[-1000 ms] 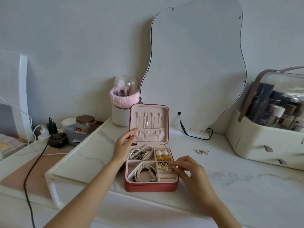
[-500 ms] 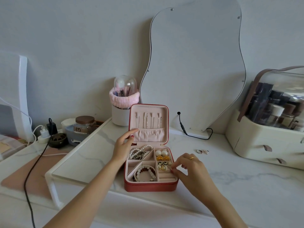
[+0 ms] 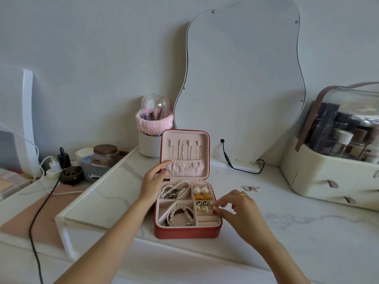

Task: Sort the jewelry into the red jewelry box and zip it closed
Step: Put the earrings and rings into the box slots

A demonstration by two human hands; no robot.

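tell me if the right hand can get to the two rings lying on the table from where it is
Probably yes. The rings lie in the open on the marble table, right of the red jewelry box and just beyond the right hand, with nothing between them. The hand is busy at the earring compartment, though.

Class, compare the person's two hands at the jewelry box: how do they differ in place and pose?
The left hand rests at the upright lid with fingers fairly straight; the right hand curls over the earring compartment, seemingly pinching a small piece. The right hand wears a gold ring; the left shows none. Both touch the red jewelry box.
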